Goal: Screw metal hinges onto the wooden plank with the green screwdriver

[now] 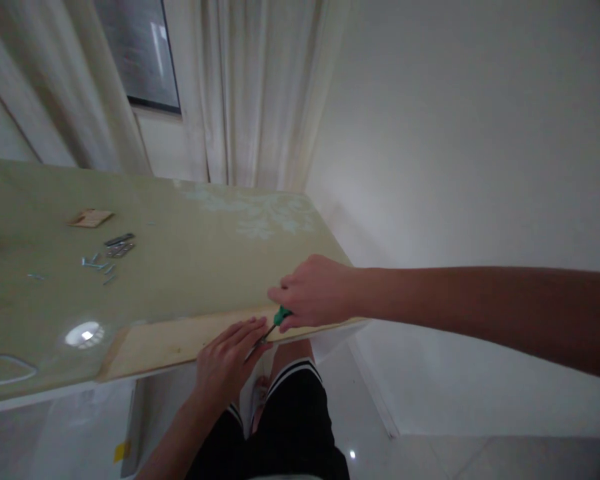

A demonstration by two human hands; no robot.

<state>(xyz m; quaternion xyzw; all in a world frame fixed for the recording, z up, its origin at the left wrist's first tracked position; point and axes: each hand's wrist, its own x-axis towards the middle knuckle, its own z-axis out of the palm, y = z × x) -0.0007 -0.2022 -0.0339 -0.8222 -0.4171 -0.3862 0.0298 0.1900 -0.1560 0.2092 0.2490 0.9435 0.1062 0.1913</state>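
Note:
My right hand (315,293) is closed around the green handle of a screwdriver (282,315), its shaft slanting down and left. The screwdriver's tip meets a small metal piece (260,343) at the front edge of a pale wooden board (165,340). My left hand (235,353) grips that edge, fingers stretched across the top and thumb low beside the tip. It partly covers the metal piece, so I cannot make out its full shape. The board lies flat along the table's near edge.
On the green-covered table (195,267) lie several screws (97,263), metal hinges (120,247) and a small brown piece (91,218). A white loop (10,370) rests at the near left. A white wall (460,147) stands on the right, curtains (260,93) behind.

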